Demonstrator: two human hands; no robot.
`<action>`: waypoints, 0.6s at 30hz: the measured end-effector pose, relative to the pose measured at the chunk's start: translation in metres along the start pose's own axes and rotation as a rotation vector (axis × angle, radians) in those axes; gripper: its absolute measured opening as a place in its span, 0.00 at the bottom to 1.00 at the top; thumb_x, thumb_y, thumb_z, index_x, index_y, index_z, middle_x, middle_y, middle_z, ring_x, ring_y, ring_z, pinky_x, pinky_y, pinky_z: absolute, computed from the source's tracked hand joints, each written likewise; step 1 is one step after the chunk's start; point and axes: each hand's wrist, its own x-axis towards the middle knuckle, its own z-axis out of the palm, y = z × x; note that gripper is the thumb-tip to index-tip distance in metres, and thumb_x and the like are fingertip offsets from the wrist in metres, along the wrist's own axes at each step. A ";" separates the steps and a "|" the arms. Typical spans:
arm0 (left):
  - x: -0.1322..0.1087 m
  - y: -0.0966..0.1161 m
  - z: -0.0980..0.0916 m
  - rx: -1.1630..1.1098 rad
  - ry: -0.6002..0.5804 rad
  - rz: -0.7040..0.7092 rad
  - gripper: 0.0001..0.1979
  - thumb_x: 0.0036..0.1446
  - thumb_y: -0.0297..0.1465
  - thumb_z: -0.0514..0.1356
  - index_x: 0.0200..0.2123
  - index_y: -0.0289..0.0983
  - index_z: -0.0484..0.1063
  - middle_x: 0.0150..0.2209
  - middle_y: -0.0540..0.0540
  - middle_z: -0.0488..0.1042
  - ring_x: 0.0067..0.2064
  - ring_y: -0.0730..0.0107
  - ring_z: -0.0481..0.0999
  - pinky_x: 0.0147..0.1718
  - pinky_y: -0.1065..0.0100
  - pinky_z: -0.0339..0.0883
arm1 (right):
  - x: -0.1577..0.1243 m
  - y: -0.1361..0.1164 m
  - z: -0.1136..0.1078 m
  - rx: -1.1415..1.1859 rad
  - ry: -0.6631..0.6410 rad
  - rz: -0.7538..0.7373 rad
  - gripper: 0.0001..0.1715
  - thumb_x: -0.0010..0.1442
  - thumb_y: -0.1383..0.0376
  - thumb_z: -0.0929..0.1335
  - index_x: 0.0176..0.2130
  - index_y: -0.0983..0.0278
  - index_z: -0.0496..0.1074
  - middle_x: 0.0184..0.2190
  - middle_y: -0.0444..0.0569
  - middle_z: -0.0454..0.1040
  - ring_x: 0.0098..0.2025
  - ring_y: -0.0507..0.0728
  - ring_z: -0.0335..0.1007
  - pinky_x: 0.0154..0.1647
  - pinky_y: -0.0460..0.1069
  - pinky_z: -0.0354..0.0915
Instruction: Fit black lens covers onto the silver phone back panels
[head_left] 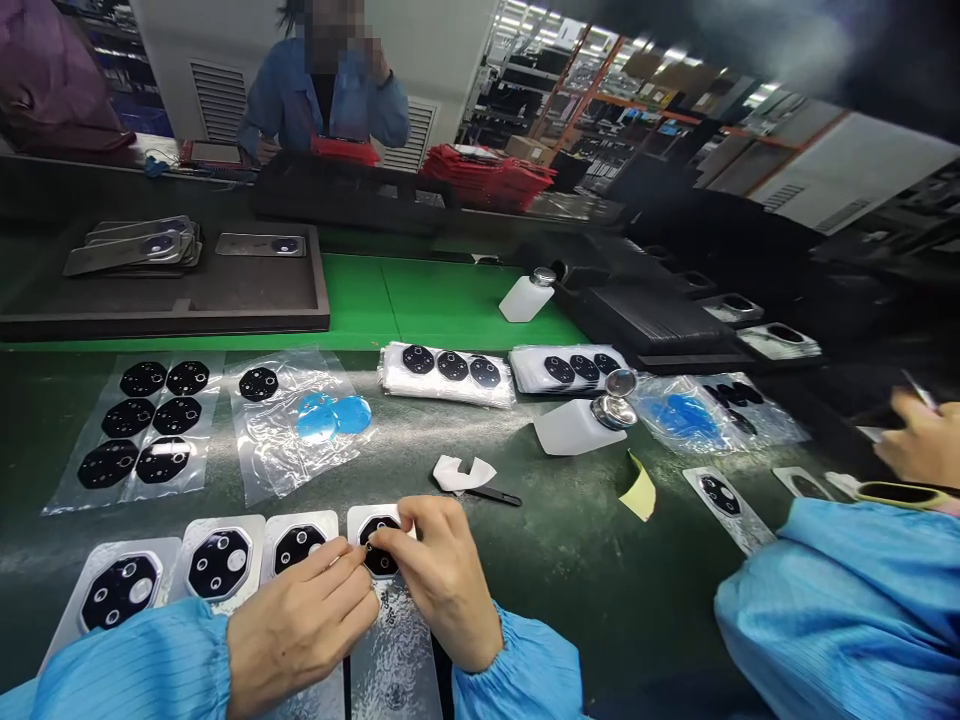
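Note:
A row of silver phone back covers lies along the near edge, each with a black octagonal camera lens cover at its top. Over the rightmost one, my right hand pinches with thumb and index finger at the edge of its black lens cover. My left hand reaches in from the left, fingers closed together, their tips at the same lens cover and almost meeting the right thumb. Whatever is between the left fingertips is hidden. A white piece on a black stick rests just beyond my hands.
Clear sheets of black lens covers and blue film discs lie left. Stacked lens sheets, two white dispenser bottles and a yellow strip are beyond. A tray holds phone covers. A co-worker's hand is at right.

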 end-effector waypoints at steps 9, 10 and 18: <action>-0.001 0.000 -0.001 -0.021 -0.005 0.001 0.14 0.64 0.20 0.48 0.31 0.34 0.70 0.32 0.46 0.72 0.41 0.64 0.75 0.55 0.59 0.62 | 0.000 0.000 0.001 0.019 -0.010 0.021 0.14 0.68 0.72 0.62 0.36 0.62 0.75 0.33 0.48 0.67 0.38 0.55 0.60 0.37 0.49 0.58; -0.001 0.000 -0.001 -0.020 -0.001 0.003 0.14 0.64 0.20 0.48 0.31 0.34 0.70 0.32 0.46 0.72 0.41 0.64 0.75 0.55 0.59 0.62 | 0.000 0.000 0.001 0.018 0.005 0.021 0.15 0.68 0.72 0.61 0.36 0.62 0.74 0.33 0.48 0.67 0.38 0.55 0.60 0.37 0.49 0.58; -0.004 0.000 0.005 -0.045 0.007 -0.003 0.12 0.63 0.20 0.49 0.32 0.33 0.70 0.32 0.45 0.71 0.43 0.63 0.74 0.55 0.59 0.62 | 0.001 -0.002 0.001 0.012 -0.009 0.013 0.14 0.69 0.72 0.62 0.36 0.62 0.74 0.33 0.47 0.66 0.37 0.55 0.59 0.36 0.49 0.57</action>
